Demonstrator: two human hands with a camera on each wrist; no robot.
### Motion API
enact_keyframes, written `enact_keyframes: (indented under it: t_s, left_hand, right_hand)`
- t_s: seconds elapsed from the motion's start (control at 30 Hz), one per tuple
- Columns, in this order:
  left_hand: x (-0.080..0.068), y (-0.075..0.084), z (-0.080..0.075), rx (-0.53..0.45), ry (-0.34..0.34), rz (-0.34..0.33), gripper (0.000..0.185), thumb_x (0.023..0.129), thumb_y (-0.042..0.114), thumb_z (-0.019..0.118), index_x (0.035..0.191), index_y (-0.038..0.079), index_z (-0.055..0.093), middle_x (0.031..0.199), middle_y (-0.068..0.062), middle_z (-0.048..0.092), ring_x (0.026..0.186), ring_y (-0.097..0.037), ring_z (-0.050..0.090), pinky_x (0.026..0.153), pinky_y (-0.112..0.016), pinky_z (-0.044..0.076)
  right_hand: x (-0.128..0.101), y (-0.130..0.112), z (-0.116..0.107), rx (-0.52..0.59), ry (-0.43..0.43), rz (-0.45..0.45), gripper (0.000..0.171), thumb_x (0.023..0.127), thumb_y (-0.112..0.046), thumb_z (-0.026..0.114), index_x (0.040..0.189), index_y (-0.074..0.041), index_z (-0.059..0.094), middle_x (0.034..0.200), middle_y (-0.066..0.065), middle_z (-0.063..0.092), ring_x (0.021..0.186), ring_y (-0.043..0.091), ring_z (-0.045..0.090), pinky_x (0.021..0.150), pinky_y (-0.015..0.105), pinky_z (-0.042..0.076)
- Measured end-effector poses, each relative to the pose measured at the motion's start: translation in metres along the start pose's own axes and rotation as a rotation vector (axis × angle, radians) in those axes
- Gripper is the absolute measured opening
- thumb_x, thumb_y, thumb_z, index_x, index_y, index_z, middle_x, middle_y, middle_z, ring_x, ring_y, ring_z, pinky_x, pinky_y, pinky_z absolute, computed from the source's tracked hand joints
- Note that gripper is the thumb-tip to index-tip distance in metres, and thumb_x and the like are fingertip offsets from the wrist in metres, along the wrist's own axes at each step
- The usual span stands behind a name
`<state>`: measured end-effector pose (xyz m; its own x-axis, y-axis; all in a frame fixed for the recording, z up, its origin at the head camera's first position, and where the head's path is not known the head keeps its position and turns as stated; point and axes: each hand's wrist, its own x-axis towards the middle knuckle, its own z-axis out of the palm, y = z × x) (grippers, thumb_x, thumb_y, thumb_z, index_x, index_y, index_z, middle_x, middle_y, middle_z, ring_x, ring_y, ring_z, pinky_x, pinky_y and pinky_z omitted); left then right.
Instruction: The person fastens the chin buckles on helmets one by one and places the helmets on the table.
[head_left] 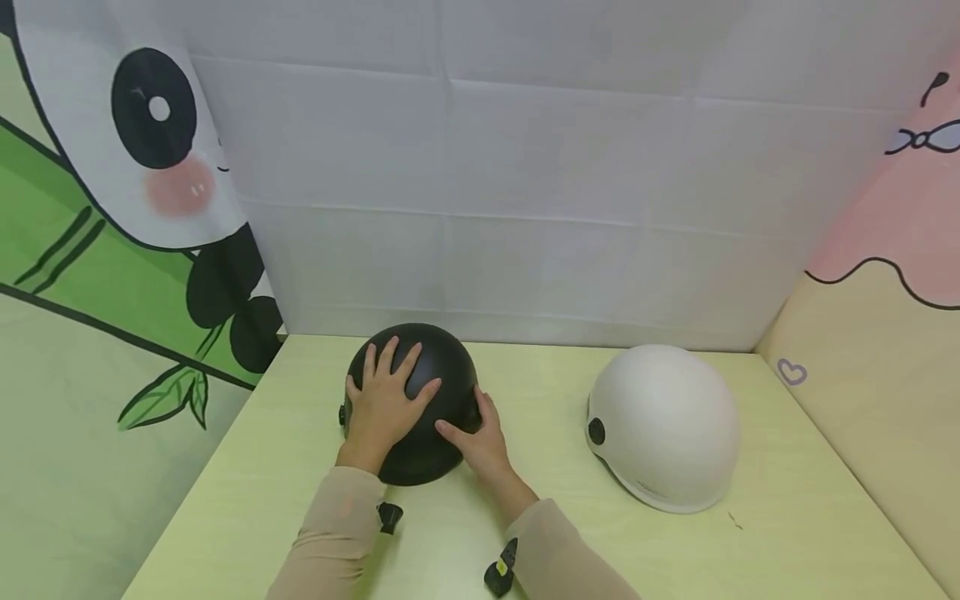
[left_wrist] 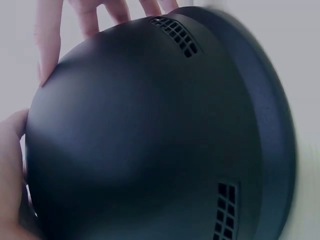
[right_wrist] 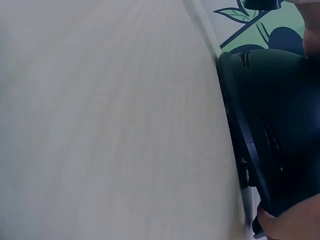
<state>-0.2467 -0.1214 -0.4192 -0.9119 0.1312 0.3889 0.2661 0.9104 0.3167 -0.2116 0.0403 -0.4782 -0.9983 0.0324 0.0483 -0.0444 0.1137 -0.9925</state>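
At left we see a green cloth printed with a cartoon face (head_left: 168, 208). Left of centre, the left hand (head_left: 384, 408), fingers spread, partly covers a rounded matte-black helmet (head_left: 417, 447); whether its rim meets the pale yellow-green table (head_left: 543, 417) we cannot tell. The right hand (head_left: 483, 437) grips its right edge, some fingers hidden. At right sits a smooth white helmet (head_left: 667, 425), apart.

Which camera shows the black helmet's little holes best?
The left wrist view: two patches of little holes look big and clear on the black helmet. The right wrist view shows some smaller, darker ones at its right. I see none in the head view.
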Motion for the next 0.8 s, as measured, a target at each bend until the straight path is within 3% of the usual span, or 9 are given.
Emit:
enact_keyframes:
  t_s: [0.3,0.8]
  left_hand:
    - [0.001,0.005,-0.006,-0.034,0.020,-0.023,0.072,0.082,0.066,0.042,0.141,0.026,0.034,0.145,-0.010,0.020,0.131,-0.039,0.009,0.086,-0.072,0.011]
    - [0.005,0.010,-0.013,-0.102,0.005,-0.083,0.074,0.082,0.069,0.036,0.142,0.027,0.029,0.146,-0.010,0.017,0.130,-0.039,0.008,0.084,-0.073,0.012]
  right_hand:
    - [-0.001,-0.013,-0.005,-0.142,0.027,-0.014,0.091,0.070,-0.049,0.072,0.143,-0.019,0.027,0.146,0.013,0.015,0.129,0.039,0.015,0.096,0.059,0.020]
    - [0.001,-0.038,-0.015,-0.280,0.033,-0.041,0.092,0.069,-0.052,0.071,0.143,-0.019,0.027,0.146,0.011,0.016,0.126,0.043,0.017,0.091,0.062,0.025]
